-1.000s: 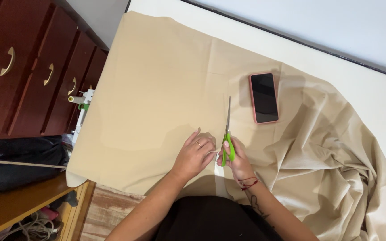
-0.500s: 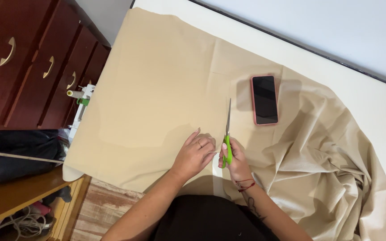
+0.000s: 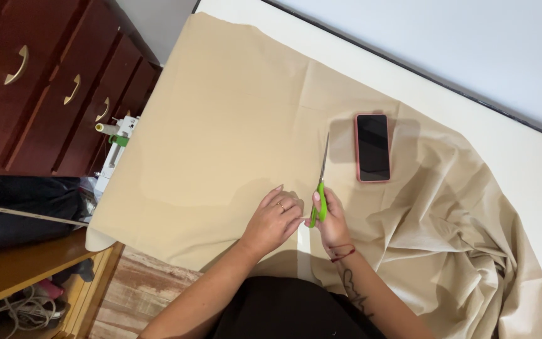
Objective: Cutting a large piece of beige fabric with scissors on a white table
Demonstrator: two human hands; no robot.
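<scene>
Near the front edge of the white table [image 3: 534, 163], green-handled scissors with long steel blades [image 3: 321, 188] lie over the flat beige cotton fabric sheet [image 3: 233, 125], blades pointing toward the far edge, tips just short of a crease. Right hand [image 3: 330, 220] is closed around the green handles, fingers through the loops; red string bracelet on the wrist, tattoo on the forearm. Blades look nearly together, but exact gap is too small to tell. A cut slit runs from the fabric's front edge up to the scissors, table showing white through it. Left hand [image 3: 274, 220] lies flat on the fabric just left of the slit, fingers loosely curled, palm down, holding nothing, ring on one finger. Just right of the blades, a smartphone with dark screen and pink case [image 3: 372, 147] lies face up on the fabric. Toward the table's right front corner the fabric bunches into loose folds. Off the left edge: dark red wooden dresser with brass handles [image 3: 45, 88], white sewing machine with a thread spool [image 3: 115, 141], black bag [image 3: 26, 210].
</scene>
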